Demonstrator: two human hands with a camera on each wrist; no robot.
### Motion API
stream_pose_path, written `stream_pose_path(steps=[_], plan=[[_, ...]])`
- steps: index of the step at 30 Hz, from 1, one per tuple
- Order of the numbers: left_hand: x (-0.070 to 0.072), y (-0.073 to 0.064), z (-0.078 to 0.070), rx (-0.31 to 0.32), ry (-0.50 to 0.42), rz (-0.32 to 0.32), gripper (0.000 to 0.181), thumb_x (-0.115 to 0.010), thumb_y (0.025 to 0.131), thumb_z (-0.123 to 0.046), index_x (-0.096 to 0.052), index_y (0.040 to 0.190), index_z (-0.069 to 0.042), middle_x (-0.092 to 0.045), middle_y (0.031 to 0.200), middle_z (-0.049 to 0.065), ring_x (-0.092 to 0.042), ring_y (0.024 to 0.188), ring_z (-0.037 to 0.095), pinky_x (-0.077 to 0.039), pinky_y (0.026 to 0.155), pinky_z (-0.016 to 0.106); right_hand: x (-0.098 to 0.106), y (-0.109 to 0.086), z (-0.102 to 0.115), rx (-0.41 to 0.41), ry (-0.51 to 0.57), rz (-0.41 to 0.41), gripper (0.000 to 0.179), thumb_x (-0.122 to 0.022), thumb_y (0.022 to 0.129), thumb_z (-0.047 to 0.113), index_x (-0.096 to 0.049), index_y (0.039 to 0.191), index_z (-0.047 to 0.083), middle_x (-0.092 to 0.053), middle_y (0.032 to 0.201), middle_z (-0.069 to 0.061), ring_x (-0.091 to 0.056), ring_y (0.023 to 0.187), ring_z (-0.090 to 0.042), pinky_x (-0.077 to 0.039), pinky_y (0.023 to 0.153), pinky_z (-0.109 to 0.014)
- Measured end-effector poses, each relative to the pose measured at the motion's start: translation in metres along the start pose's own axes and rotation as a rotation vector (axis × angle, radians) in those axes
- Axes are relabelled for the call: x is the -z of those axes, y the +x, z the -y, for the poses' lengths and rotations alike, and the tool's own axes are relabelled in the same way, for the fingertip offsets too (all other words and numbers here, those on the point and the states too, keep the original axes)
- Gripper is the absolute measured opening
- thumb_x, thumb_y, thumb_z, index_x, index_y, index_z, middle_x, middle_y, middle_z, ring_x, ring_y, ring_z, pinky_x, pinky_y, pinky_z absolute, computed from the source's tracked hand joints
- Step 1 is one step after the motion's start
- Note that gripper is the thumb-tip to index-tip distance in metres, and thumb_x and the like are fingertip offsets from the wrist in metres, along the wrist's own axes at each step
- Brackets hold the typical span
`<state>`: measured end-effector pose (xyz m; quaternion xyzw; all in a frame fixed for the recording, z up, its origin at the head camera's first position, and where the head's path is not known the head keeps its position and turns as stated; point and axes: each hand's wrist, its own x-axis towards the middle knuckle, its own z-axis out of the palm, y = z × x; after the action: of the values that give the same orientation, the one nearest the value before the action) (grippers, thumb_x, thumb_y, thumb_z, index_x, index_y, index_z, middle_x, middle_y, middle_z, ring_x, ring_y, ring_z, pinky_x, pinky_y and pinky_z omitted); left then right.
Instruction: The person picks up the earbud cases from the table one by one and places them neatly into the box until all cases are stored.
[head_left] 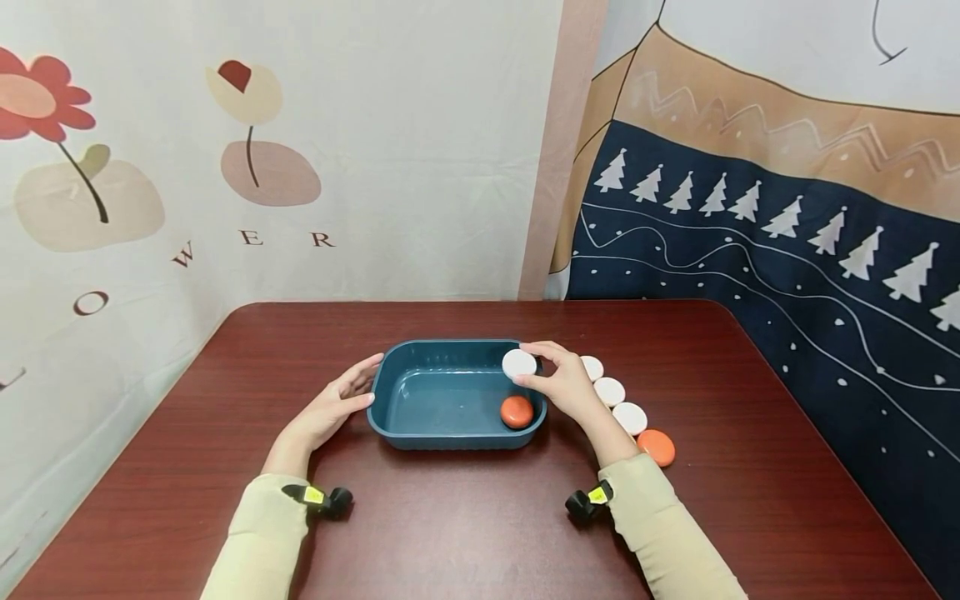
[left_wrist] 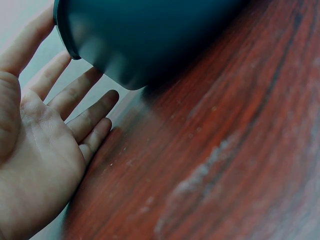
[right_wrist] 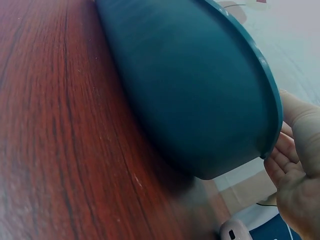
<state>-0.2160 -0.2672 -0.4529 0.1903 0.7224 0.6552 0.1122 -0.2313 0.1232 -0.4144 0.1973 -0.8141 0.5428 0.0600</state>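
I'm watching right hand (head_left: 564, 381) pinching white disc (head_left: 519, 364) over blue tray (head_left: 435, 408), just right of frame centre; left hand (head_left: 330, 410) touching tray, fingers extended. Judging disc light, stiff, slightly slippery; edges offering best hold.

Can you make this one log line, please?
left hand: touches blue tray, left end; right hand: holds white disc at tray's right end; in tray: orange disc; on table: three white discs visible, another orange disc

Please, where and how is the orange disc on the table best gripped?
The orange disc is probably best pinched at its round edge, from above and the right: it lies flat, a white disc crowds its far side, and its right side is free.
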Motion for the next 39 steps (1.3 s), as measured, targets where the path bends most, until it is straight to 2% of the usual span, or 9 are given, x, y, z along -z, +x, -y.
stream_pose_path(steps=[5, 8, 16, 24, 27, 31, 34, 39], plan=[[0.0, 0.0, -0.001, 0.003, 0.0, 0.002, 0.066, -0.055, 0.096, -0.007, -0.021, 0.152, -0.006, -0.022, 0.153, 0.021, -0.028, 0.135, 0.022, -0.033, 0.098, 0.017, 0.002, -0.005, 0.025, 0.007, -0.026, 0.005, 0.048, -0.078, 0.079, 0.004, -0.06, 0.122, -0.008, -0.06, 0.122, -0.019, -0.052, 0.115, -0.031, -0.041, 0.097, -0.045], [0.0, 0.0, -0.001, 0.005, 0.002, 0.001, 0.066, -0.055, 0.096, -0.006, -0.021, 0.152, -0.006, -0.022, 0.153, 0.021, -0.027, 0.135, 0.022, -0.033, 0.098, 0.016, 0.002, -0.006, 0.028, 0.001, -0.034, 0.003, 0.048, -0.078, 0.079, 0.004, -0.06, 0.122, -0.008, -0.06, 0.122, -0.018, -0.052, 0.115, -0.031, -0.041, 0.097, -0.045], [0.0, 0.001, -0.001, 0.003, -0.004, 0.005, 0.065, -0.055, 0.096, -0.006, -0.021, 0.152, -0.005, -0.022, 0.153, 0.021, -0.028, 0.135, 0.021, -0.033, 0.098, 0.017, -0.005, 0.005, -0.013, -0.023, 0.005, -0.009, 0.054, -0.082, 0.077, 0.013, -0.063, 0.126, 0.003, -0.059, 0.126, -0.011, -0.05, 0.119, -0.025, -0.038, 0.1, -0.044], [0.001, 0.001, 0.001, 0.003, -0.012, 0.003, 0.065, -0.055, 0.096, -0.005, -0.022, 0.152, -0.006, -0.022, 0.153, 0.021, -0.031, 0.133, 0.017, -0.033, 0.098, 0.018, -0.005, 0.005, -0.013, 0.011, -0.011, -0.012, 0.051, -0.082, 0.077, 0.014, -0.064, 0.125, 0.008, -0.061, 0.123, -0.006, -0.052, 0.117, -0.02, -0.039, 0.1, -0.042], [0.002, 0.001, 0.001, 0.003, -0.011, 0.003, 0.065, -0.055, 0.096, -0.005, -0.022, 0.152, -0.007, -0.023, 0.153, 0.021, -0.03, 0.133, 0.019, -0.034, 0.098, 0.018, -0.002, 0.001, 0.005, 0.006, -0.014, -0.001, 0.05, -0.079, 0.079, 0.008, -0.062, 0.126, 0.002, -0.061, 0.123, -0.012, -0.052, 0.117, -0.025, -0.039, 0.1, -0.044], [0.001, 0.001, 0.002, 0.004, -0.007, 0.004, 0.065, -0.055, 0.096, -0.005, -0.022, 0.152, -0.007, -0.023, 0.153, 0.02, -0.03, 0.133, 0.019, -0.034, 0.098, 0.018, -0.002, 0.001, 0.008, -0.007, -0.019, 0.004, 0.051, -0.078, 0.078, 0.004, -0.06, 0.125, -0.004, -0.059, 0.124, -0.018, -0.051, 0.119, -0.031, -0.038, 0.1, -0.046], [0.001, 0.001, 0.002, 0.006, -0.007, 0.006, 0.065, -0.055, 0.096, -0.005, -0.022, 0.152, -0.007, -0.023, 0.153, 0.02, -0.031, 0.133, 0.019, -0.034, 0.098, 0.018, -0.004, 0.005, -0.009, 0.008, -0.023, -0.007, 0.054, -0.081, 0.077, 0.009, -0.061, 0.126, -0.001, -0.059, 0.125, -0.015, -0.051, 0.119, -0.029, -0.037, 0.101, -0.046], [0.001, 0.001, 0.002, 0.004, -0.007, 0.005, 0.066, -0.055, 0.096, -0.006, -0.022, 0.152, -0.007, -0.023, 0.153, 0.021, -0.03, 0.133, 0.019, -0.034, 0.098, 0.018, -0.001, 0.002, -0.009, 0.033, -0.028, -0.014, 0.056, -0.082, 0.076, 0.015, -0.062, 0.127, 0.003, -0.06, 0.125, -0.011, -0.051, 0.119, -0.026, -0.036, 0.101, -0.047]])
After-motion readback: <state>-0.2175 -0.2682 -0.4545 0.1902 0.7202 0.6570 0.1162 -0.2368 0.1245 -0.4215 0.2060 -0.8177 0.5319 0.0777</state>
